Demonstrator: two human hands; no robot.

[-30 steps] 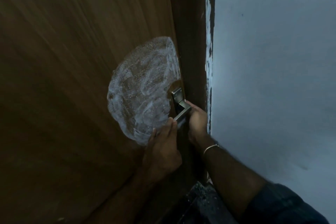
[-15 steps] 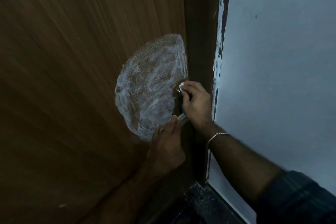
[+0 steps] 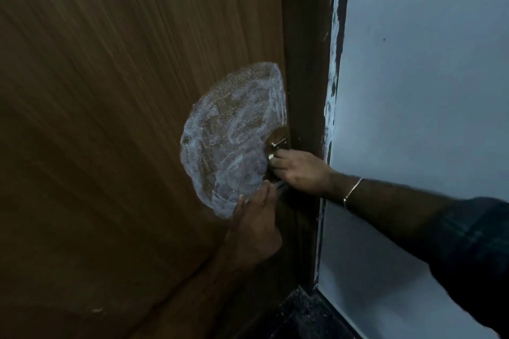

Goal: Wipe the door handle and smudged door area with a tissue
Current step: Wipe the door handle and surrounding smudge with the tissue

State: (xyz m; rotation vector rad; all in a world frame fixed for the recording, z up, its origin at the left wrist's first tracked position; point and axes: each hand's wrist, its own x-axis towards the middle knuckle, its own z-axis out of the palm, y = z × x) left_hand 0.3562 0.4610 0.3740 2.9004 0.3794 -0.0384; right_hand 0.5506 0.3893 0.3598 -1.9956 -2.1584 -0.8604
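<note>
Your metal lever door handle (image 3: 276, 146) sits just right of centre in the frame, against the right edge of the brown wood-grain door (image 3: 124, 118), and only its upper plate and a short bright stretch show; the rest is covered by your hands. Its long axis runs down and slightly right in the picture, from the plate at the top toward the pale lever tip (image 3: 281, 187) lower down. Your right hand (image 3: 300, 170) is the nearer one to the plate: it comes in from the right of the frame, fingers curled onto the handle just below the plate, with a small white bit at the fingertips that is probably the tissue (image 3: 271, 157), though it is too small to be sure. Your left hand (image 3: 256, 223) rises from below centre, its fingers bent around the lever tip, steadying it. The large whitish foamy smudge patch (image 3: 234, 140) spreads up and to the left of the handle, touching it, so the uncleaned door area lies leftward and upward from your right fingertips. I judge the handle is the step in hand and the patch is yet to be cleared. Outward again, a dark door frame (image 3: 305, 63) and a pale blue-grey wall (image 3: 413, 91) fill the right side. No brand, label or readable writing shows anywhere.
</note>
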